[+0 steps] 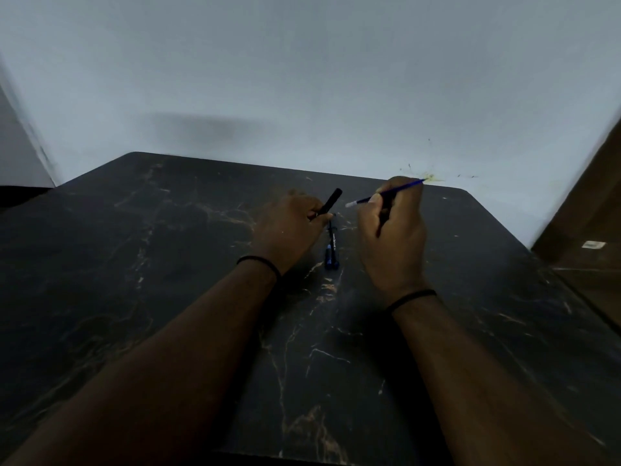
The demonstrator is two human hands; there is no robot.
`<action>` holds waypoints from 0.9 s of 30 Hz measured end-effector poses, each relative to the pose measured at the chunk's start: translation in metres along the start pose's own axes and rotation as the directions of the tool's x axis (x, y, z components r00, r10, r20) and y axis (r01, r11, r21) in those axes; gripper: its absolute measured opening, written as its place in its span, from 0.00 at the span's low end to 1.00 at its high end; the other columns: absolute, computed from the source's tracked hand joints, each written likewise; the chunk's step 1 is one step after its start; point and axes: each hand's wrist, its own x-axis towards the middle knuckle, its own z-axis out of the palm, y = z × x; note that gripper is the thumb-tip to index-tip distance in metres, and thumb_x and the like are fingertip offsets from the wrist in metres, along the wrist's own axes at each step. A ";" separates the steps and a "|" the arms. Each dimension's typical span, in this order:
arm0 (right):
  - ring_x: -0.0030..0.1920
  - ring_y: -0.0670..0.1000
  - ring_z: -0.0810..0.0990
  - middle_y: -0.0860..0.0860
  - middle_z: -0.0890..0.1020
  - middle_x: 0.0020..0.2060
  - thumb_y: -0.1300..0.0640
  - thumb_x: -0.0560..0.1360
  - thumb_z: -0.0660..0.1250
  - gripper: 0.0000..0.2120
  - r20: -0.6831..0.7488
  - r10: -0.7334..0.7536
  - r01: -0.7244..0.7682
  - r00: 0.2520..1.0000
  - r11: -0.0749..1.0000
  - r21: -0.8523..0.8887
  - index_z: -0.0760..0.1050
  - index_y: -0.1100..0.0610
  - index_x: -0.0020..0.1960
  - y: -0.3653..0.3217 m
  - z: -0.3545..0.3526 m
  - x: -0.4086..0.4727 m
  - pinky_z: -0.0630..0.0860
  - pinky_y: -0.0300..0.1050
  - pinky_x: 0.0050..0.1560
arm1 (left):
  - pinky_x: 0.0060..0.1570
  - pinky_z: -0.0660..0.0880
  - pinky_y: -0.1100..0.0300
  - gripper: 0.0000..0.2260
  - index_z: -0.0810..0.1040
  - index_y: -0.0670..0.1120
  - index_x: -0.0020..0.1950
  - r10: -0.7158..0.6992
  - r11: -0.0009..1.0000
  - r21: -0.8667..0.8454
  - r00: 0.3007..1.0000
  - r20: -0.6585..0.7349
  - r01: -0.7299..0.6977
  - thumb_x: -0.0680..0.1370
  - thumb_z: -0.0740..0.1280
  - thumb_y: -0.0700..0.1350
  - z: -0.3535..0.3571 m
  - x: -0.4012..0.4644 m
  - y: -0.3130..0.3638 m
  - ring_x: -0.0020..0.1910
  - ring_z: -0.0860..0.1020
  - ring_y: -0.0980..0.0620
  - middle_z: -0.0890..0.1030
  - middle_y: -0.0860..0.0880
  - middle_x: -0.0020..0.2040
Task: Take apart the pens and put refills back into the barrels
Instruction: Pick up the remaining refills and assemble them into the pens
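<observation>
Over the far half of a dark marble-look desk [168, 297] both hands are hovering close together, each busy with a pen part. Left hand [289, 227] is curling its fingers around a black barrel [331, 200], which is sticking up and out toward the right, tilted away from the person. Right hand [391, 227] is pinching a thin blue refill [389, 191] between thumb and fingers, so those fingers are closed on it too. That refill is lying at a slant, its whitish end pointing left toward the open end of the barrel and its other end poking out past the knuckles toward the wall [302, 79]. The two parts are near each other but not touching, with a small gap showing between them.

Down on the desk, right between the two hands, another black pen [333, 245] is lying roughly lengthwise, with a small blue piece [328, 256] sitting just beside its near end. Can't tell exactly what that blue bit is, it's pretty dark. Both wrists are wearing a thin black band. Off to the right edge some brown wooden furniture [588, 213] is peeking in.
</observation>
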 end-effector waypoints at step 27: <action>0.45 0.47 0.73 0.47 0.77 0.46 0.51 0.79 0.66 0.11 0.236 -0.014 0.039 0.972 0.994 -0.103 0.80 0.58 0.54 0.011 0.004 0.002 0.69 0.40 0.44 | 0.33 0.69 0.58 0.05 0.83 0.53 0.44 0.150 0.983 -0.106 0.989 0.004 -0.149 0.77 0.70 0.53 -0.005 -0.005 0.012 0.36 0.75 0.52 0.76 0.52 0.39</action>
